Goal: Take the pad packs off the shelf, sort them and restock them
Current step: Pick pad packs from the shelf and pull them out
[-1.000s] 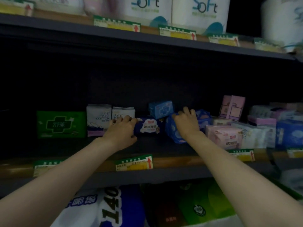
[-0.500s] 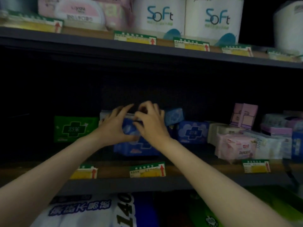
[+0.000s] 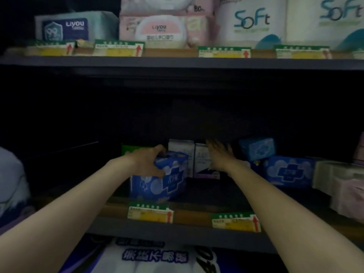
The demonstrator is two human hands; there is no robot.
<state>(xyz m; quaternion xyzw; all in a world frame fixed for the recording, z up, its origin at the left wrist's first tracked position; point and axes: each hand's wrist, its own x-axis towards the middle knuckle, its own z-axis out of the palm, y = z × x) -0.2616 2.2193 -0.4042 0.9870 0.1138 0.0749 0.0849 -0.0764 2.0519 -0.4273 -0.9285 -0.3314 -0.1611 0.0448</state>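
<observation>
Frame centre: left hand clamped on a small blue pack atop a bigger one, probably stacking like brands; right hand spread, blurred, empty.

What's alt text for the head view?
The left hand grips the upper of two stacked blue pad packs on a dim shelf; the right hand reaches, fingers spread, towards white packs behind.

The middle shelf shows three blue pad packs, two white packs, one green pack, and two hands.
</observation>
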